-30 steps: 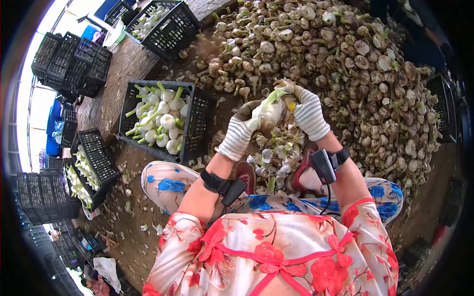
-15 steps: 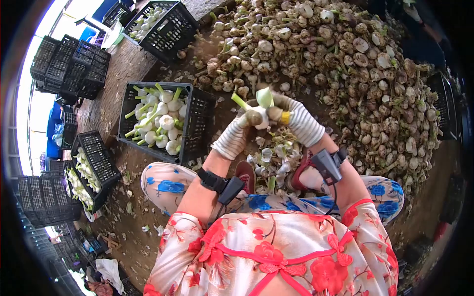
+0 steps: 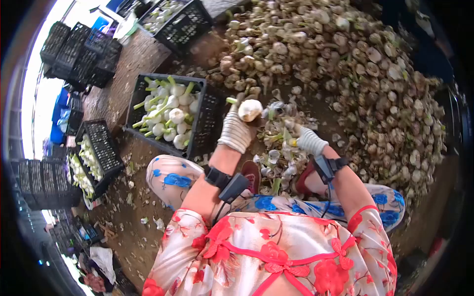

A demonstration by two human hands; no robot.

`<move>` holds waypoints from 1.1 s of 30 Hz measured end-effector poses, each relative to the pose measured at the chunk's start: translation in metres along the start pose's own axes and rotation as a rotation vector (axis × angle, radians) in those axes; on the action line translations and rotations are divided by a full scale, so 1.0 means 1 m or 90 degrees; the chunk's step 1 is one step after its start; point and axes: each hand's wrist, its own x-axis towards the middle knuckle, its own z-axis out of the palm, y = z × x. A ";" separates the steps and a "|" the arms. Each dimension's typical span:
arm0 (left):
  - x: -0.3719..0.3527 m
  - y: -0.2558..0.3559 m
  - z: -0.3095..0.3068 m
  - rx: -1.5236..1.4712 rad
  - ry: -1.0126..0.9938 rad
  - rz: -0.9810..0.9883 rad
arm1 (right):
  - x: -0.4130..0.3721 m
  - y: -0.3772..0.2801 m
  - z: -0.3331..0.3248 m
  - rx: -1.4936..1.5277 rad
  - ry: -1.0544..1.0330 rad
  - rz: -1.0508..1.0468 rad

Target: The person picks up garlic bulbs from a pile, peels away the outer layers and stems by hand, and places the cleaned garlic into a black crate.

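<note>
My left hand [image 3: 236,126], in a striped, soiled glove, is closed around a garlic bulb [image 3: 250,110]. The bulb's white underside faces up, and a short green stem pokes out on the left. My right hand [image 3: 308,141], in a similar glove with a yellow band on one finger, is lower and to the right, over a heap of garlic peelings [image 3: 276,129]. Its fingertips blend into the peelings, so I cannot make out their grip. Left of my left hand stands a black crate [image 3: 197,106] of trimmed white garlic bulbs [image 3: 168,111] with green stems.
A large pile of untrimmed garlic [image 3: 340,64] spreads ahead and to the right. Another crate [image 3: 185,24] of garlic is at the upper left, with stacked black crates [image 3: 81,52] farther left. A tilted crate [image 3: 103,155] of garlic stands at left. My shoes flank the peelings.
My hands have separated. The left moved slightly left with the garlic bulb, whose underside now faces up. The right dropped right and down to the peelings; the loose pale-green layer is off the bulb.
</note>
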 end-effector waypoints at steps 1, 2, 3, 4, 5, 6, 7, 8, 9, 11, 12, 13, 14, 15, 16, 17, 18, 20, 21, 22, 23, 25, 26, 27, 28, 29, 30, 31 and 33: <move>-0.002 0.000 -0.004 -0.020 0.016 0.003 | 0.005 -0.002 0.000 0.027 0.026 -0.058; -0.002 -0.001 -0.009 -0.016 0.019 -0.002 | 0.005 -0.026 -0.011 0.027 0.027 0.042; 0.000 -0.003 -0.011 -0.013 0.020 -0.007 | 0.012 -0.023 -0.017 -0.056 0.052 0.029; 0.003 -0.005 -0.012 -0.069 0.059 0.029 | 0.018 -0.016 -0.017 0.006 0.078 -0.009; 0.008 -0.001 -0.024 -0.060 0.085 0.028 | 0.020 -0.009 -0.014 0.070 0.105 -0.043; 0.003 0.004 -0.023 -0.043 0.115 0.064 | 0.020 -0.009 -0.013 0.069 0.097 -0.054; -0.003 0.009 -0.023 -0.025 0.145 0.096 | 0.019 -0.009 -0.012 0.060 0.122 -0.112; -0.008 0.019 -0.023 -0.021 0.152 0.084 | 0.017 -0.008 -0.012 0.053 0.149 -0.168; -0.012 0.030 -0.023 -0.018 0.156 0.069 | 0.018 -0.002 -0.014 0.051 0.146 -0.173; -0.011 0.040 -0.035 -0.039 0.211 0.089 | 0.020 0.010 -0.016 0.107 0.048 0.025; -0.010 0.043 -0.041 -0.015 0.223 0.109 | 0.016 0.000 -0.018 0.121 0.036 0.083; -0.011 0.045 -0.047 0.009 0.233 0.130 | 0.023 0.010 -0.018 -0.094 0.021 0.055; -0.004 0.044 -0.062 0.024 0.216 0.109 | 0.026 0.021 -0.011 -0.018 0.014 0.046; -0.002 0.040 -0.066 0.035 0.230 0.089 | 0.026 0.030 -0.005 0.057 0.006 0.036; 0.003 0.046 -0.059 0.039 0.216 0.094 | 0.024 0.033 -0.002 0.016 0.010 0.013; 0.007 0.053 -0.052 0.018 0.222 0.118 | 0.023 0.033 -0.001 -0.025 0.014 -0.008; 0.012 0.061 -0.048 -0.003 0.229 0.137 | 0.019 0.027 -0.002 -0.001 -0.009 0.027; 0.035 0.143 -0.019 -0.045 -0.140 0.367 | 0.014 0.008 -0.008 0.043 -0.042 0.120; 0.013 0.172 0.023 0.042 -0.041 0.479 | 0.012 -0.002 -0.015 0.000 -0.062 0.163; -0.005 0.186 0.055 -0.009 0.042 0.475 | 0.010 -0.003 -0.015 -0.001 -0.059 0.169; -0.004 0.199 0.057 0.009 -0.020 0.452 | 0.009 -0.005 -0.016 -0.033 -0.044 0.154; -0.001 0.191 0.050 0.074 0.053 0.450 | 0.021 0.028 -0.010 -0.074 -0.017 0.067; 0.003 0.183 0.040 0.075 0.052 0.449 | 0.020 0.018 -0.013 -0.040 -0.020 0.061; 0.011 0.174 0.027 0.040 0.049 0.399 | 0.018 0.008 -0.016 -0.003 -0.022 0.058; 0.021 0.164 0.013 0.006 0.048 0.343 | 0.023 0.016 -0.014 -0.024 -0.009 0.067; 0.032 0.157 -0.004 0.005 0.052 0.326 | 0.025 0.026 -0.014 -0.045 0.002 0.083; 0.040 0.148 -0.020 0.019 0.007 0.256 | 0.023 0.006 -0.021 -0.105 0.008 0.143; 0.050 0.135 -0.035 0.028 -0.041 0.185 | 0.022 0.002 -0.023 -0.107 0.032 0.116; 0.041 0.109 -0.012 0.063 0.178 0.178 | 0.040 0.024 -0.022 -0.210 0.030 0.136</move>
